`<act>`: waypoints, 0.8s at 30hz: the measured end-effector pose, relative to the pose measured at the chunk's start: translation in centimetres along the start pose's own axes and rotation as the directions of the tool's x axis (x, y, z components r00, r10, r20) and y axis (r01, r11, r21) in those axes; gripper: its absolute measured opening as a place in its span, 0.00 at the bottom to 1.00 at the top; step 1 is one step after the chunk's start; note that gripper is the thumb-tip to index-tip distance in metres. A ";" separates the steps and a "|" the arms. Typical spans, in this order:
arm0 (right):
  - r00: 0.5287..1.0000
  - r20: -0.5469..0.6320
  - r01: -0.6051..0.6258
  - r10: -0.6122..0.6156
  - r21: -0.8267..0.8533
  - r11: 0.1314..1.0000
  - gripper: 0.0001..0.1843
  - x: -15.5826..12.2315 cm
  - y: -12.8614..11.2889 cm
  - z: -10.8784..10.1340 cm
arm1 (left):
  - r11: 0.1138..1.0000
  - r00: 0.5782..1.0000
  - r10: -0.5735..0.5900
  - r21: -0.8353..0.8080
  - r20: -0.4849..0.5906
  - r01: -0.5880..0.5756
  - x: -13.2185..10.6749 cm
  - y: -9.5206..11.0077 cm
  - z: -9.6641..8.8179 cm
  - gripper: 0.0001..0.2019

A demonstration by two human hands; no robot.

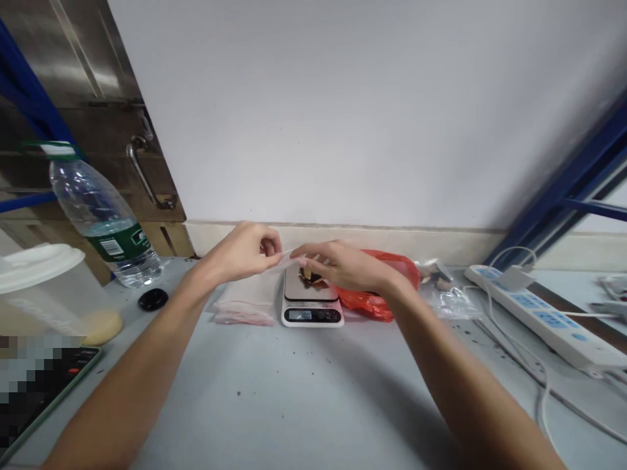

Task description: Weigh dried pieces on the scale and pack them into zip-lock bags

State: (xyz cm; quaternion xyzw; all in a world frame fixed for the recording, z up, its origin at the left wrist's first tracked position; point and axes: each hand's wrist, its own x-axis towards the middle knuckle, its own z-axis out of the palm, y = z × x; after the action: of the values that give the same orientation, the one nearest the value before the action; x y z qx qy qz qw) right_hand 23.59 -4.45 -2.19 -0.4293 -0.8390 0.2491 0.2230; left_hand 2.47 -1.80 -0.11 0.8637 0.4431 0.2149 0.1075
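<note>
Between my two hands stretches a clear plastic bag (pixel 284 261), seen nearly edge-on above a small white digital scale (pixel 313 316). My left hand (pixel 249 249) pinches the bag's left side. The fingers of my right hand (pixel 336 261) close on its right side. Brown dried pieces (pixel 311 279) lie on the scale's plate, partly hidden behind my right hand. Under my left hand is a stack of clear zip bags (pixel 245 303) with reddish edges. A red plastic bag (pixel 365 303) sits right of the scale, partly behind my right wrist.
At left are a large water bottle (pixel 115 222), a lidded plastic container (pixel 53 300), a black cap (pixel 153 299) and a phone-like device (pixel 49 378). To the right lie a clear bag with brown pieces (pixel 445 290) and a power strip (pixel 548 320) with cables. A wall (pixel 343 130) rises behind.
</note>
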 end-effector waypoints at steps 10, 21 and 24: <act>0.915 -0.388 -0.028 0.106 0.202 0.979 0.10 1.0 -0.2 1.2 | 0.980 0.977 0.186 -0.093 0.105 -0.176 -0.2 -0.2 1.5 0.56; 0.986 -0.112 -0.147 0.123 -0.244 0.958 0.19 1.4 3.1 0.9 | 0.994 0.977 -0.021 0.105 0.212 -0.002 0.6 -4.1 1.1 0.47; 0.987 0.105 -0.078 0.119 -0.334 0.939 0.25 1.8 3.5 1.6 | 0.983 0.942 -0.087 0.183 0.324 0.028 0.7 -4.8 1.6 0.48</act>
State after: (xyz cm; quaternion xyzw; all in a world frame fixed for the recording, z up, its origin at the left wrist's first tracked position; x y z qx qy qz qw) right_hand 23.80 -1.56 -5.32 -0.4857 -0.8584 0.1428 0.0832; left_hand 0.04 1.57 -3.13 0.8801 0.4612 0.0240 0.1100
